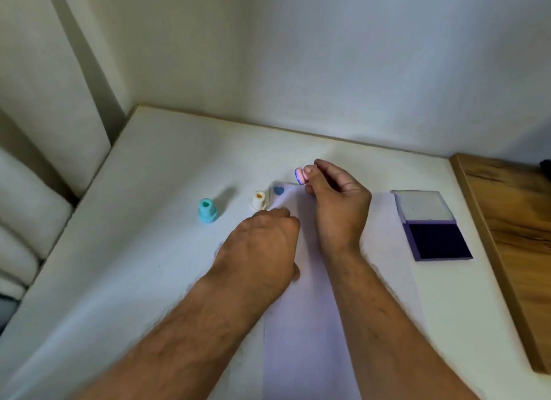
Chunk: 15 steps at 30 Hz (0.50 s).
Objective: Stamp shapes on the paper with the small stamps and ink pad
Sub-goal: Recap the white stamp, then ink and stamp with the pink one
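Fingers (308, 173) around pink stamp (301, 176), aloft

A plain room in a home, seen from above a small craft setup. A white table (149, 250) is pushed into a corner of bare white walls (328, 57). White cushions (26, 215) sit just past its left edge. A wooden shelf (512, 235) lines the right side. 2 small toy-like stamps, 1 teal (207, 211) and 1 cream (258, 201), stand on the table.
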Tool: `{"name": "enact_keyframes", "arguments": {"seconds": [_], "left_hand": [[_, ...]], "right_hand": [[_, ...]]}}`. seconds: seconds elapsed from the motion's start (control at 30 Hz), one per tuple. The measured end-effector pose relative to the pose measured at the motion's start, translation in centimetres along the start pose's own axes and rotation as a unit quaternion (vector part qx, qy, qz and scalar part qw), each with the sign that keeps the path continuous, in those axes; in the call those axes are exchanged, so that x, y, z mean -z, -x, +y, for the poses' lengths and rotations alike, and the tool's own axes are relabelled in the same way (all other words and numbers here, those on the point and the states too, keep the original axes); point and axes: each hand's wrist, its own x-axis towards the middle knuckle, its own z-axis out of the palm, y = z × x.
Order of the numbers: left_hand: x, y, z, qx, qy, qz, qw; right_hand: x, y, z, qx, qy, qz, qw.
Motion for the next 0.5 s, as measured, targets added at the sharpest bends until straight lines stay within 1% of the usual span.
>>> {"name": "enact_keyframes", "arguments": {"seconds": [0.1,0.13,0.27,0.3,0.4,0.5], "left_hand": [[-0.28,-0.4,-0.38,0.012,0.005,-0.048,0.999],[-0.32,-0.41,-0.41,0.012,0.005,-0.053,0.998],[-0.27,0.03,-0.35,-0.03,-0.019,0.013,0.999],[-0.33,0.1,-0.42,-0.034,-0.018,0.018,0.999],[-0.72,-0.14,-0.78,-0.032,0.001,-0.002,0.999],[-0.93,-0.29,-0.96,-0.033,0.016,-0.005,0.999]], "right_hand": [[0.21,-0.21,0.42,0.008,0.006,-0.002,1.0],[0.27,-0.27,0.4,0.011,0.008,-0.004,1.0],[0.18,-0.04,0.56,0.024,0.016,-0.005,1.0],[0.07,0.12,0.64,0.033,0.022,-0.003,0.999],[-0.23,0.35,0.84,0.071,0.044,0.003,0.997],[-0.31,0.3,1.1,0.089,0.06,0.0,0.994]]}}
